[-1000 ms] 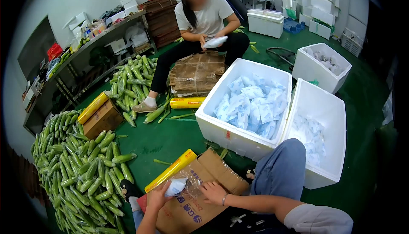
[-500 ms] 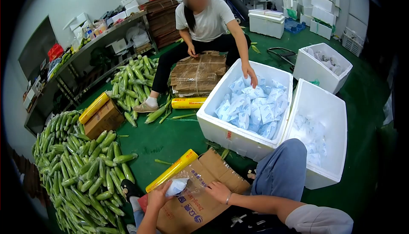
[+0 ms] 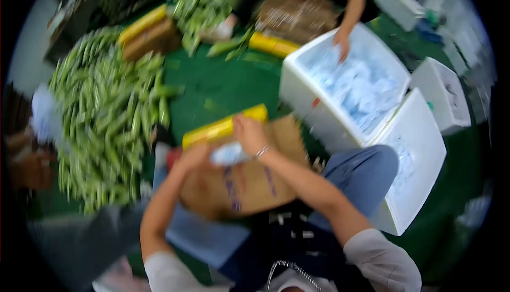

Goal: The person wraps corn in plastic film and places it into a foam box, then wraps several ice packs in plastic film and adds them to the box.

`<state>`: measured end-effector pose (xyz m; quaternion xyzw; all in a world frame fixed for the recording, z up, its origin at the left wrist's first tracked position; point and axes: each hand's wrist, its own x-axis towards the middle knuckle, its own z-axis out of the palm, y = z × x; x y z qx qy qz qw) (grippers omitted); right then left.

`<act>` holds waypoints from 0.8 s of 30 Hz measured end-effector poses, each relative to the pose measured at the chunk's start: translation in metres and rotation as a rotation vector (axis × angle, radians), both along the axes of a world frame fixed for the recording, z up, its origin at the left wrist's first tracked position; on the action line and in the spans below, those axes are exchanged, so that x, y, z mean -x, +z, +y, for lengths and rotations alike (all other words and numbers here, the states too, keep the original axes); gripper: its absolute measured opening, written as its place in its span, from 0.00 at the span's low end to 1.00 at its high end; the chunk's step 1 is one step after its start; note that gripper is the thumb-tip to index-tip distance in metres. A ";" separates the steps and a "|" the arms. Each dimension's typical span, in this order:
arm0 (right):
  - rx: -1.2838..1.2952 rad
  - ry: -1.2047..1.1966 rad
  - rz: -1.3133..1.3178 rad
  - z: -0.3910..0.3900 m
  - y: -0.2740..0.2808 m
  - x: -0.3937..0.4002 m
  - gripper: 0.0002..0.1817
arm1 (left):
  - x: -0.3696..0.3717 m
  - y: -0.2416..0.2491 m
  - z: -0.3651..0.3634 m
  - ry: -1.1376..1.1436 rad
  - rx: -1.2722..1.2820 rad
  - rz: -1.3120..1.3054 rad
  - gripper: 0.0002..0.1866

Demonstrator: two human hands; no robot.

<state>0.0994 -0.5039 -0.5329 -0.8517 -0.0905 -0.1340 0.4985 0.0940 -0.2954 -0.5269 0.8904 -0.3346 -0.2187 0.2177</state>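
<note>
The view is blurred by motion. My left hand (image 3: 195,157) is closed at the left end of a white-and-blue packet (image 3: 229,154), which lies over the flattened cardboard (image 3: 249,185) across my lap. Just above the packet's right end, my right hand (image 3: 249,133) has its fingers drawn together beside a yellow roll (image 3: 226,126); what they hold is too smeared to make out. The roll lies along the cardboard's far edge.
Wrapped green corn (image 3: 106,127) is heaped on the left. At right stands a white foam box (image 3: 319,98) of packets, with a co-worker's hand (image 3: 342,45) reaching in. Its neighbour is another foam box (image 3: 425,185). Someone's grey trouser leg (image 3: 85,239) shows lower left.
The view has tilted down, so the scene sits differently. My right hand has moved from the cardboard up beside the yellow roll. My left hand stays at the packet, which now lies flatter.
</note>
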 end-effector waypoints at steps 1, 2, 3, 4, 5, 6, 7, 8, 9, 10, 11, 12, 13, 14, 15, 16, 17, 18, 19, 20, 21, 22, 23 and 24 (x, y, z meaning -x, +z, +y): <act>-0.025 0.125 0.018 0.007 -0.002 0.021 0.09 | 0.002 0.032 -0.005 0.049 0.098 0.258 0.40; -0.051 0.175 0.079 0.011 -0.013 0.050 0.09 | -0.003 0.004 0.009 -0.052 0.144 0.193 0.27; 0.107 0.267 -0.073 0.007 -0.021 0.073 0.15 | -0.002 -0.011 0.013 0.098 0.184 0.504 0.21; 0.270 0.357 -0.264 -0.003 -0.022 0.084 0.22 | -0.004 -0.024 0.014 0.135 0.098 0.604 0.20; 0.359 0.407 -0.222 -0.007 -0.017 0.097 0.29 | -0.001 -0.050 0.017 0.168 0.168 0.715 0.20; 0.447 0.446 -0.185 -0.011 -0.013 0.113 0.37 | 0.005 -0.068 0.017 0.194 0.236 0.820 0.20; 0.540 0.510 -0.087 -0.016 -0.015 0.121 0.46 | 0.012 -0.066 0.009 0.275 0.238 0.874 0.19; 0.593 0.531 -0.009 -0.016 -0.016 0.123 0.46 | 0.013 -0.136 0.019 0.355 0.114 0.904 0.18; 0.678 0.500 -0.066 -0.018 -0.040 0.125 0.44 | 0.014 -0.164 0.022 0.306 0.193 0.855 0.17; 0.552 0.529 0.047 -0.013 -0.038 0.121 0.41 | 0.021 -0.184 0.024 0.179 0.324 0.757 0.17; 0.677 0.532 0.120 -0.011 -0.069 0.124 0.42 | 0.025 -0.193 0.028 0.056 0.416 0.677 0.17; 0.761 0.599 0.039 -0.012 -0.058 0.125 0.42 | 0.029 -0.177 0.028 -0.025 0.436 0.628 0.17; 0.765 0.651 0.011 -0.017 -0.058 0.124 0.48 | 0.029 -0.167 0.021 -0.147 0.391 0.558 0.18; 0.753 0.685 0.045 -0.018 -0.052 0.119 0.48 | 0.036 -0.126 -0.010 0.415 -0.093 0.692 0.17; 0.750 0.714 0.108 -0.021 -0.050 0.117 0.48 | 0.034 -0.112 -0.015 0.228 -0.073 0.539 0.15; 0.732 0.704 0.097 -0.020 -0.049 0.107 0.48 | 0.036 -0.096 -0.019 0.133 -0.126 0.276 0.14; 0.785 0.819 0.270 -0.018 -0.047 0.089 0.49 | 0.039 -0.082 -0.024 0.033 -0.115 0.075 0.16; 0.857 0.931 0.452 -0.011 -0.044 0.079 0.50 | 0.045 -0.066 -0.018 0.034 -0.169 -0.285 0.19; 0.860 0.932 0.441 -0.014 -0.055 0.066 0.50 | 0.055 -0.053 -0.023 0.035 -0.222 -0.637 0.22; 0.821 1.095 0.566 -0.012 -0.069 0.047 0.52 | 0.067 -0.033 -0.035 0.037 -0.222 -0.649 0.22; 0.771 1.257 0.694 -0.007 -0.085 0.021 0.54 | 0.077 -0.013 -0.047 0.195 -0.190 -0.456 0.23; 1.005 1.491 0.646 0.000 -0.097 -0.010 0.47 | 0.083 -0.001 -0.049 0.344 -0.153 -0.252 0.24; 0.960 1.534 0.582 0.004 -0.058 -0.034 0.44 | 0.082 0.004 -0.045 0.317 -0.143 -0.246 0.24; 0.903 1.554 0.539 0.005 -0.022 -0.046 0.42 | 0.080 0.004 -0.043 0.309 -0.045 -0.335 0.26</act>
